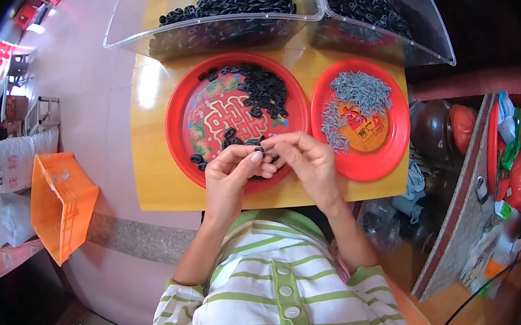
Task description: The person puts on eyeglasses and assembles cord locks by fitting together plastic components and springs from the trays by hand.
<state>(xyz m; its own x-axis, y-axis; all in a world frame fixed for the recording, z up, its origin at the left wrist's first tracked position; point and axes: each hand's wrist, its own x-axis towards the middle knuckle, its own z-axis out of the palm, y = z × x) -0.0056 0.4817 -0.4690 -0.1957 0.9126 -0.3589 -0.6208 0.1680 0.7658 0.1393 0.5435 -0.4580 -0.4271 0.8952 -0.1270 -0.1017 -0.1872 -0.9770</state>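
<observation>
Over the near rim of a round red tray (175, 111), my left hand (234, 169) pinches a small black oval plastic piece (259, 150) between thumb and fingers. My right hand (305, 161) meets it there, thumb and fingers closed together at the piece. Whether those fingertips hold anything is too small to tell. Loose black plastic pieces (262, 89) are heaped at the tray's far right, with several more scattered close to my hands. To the right, a smaller red tray (389, 158) carries a pile of thin grey screw-like pins (362, 89).
Two clear plastic bins (185, 35) (377, 42) full of black pieces stand at the yellow table's (143, 175) far side. An orange crate (63, 204) sits at the lower left. Jars and bags (434, 131) fill a shelf on the right, and a black cable (470, 299) runs past it.
</observation>
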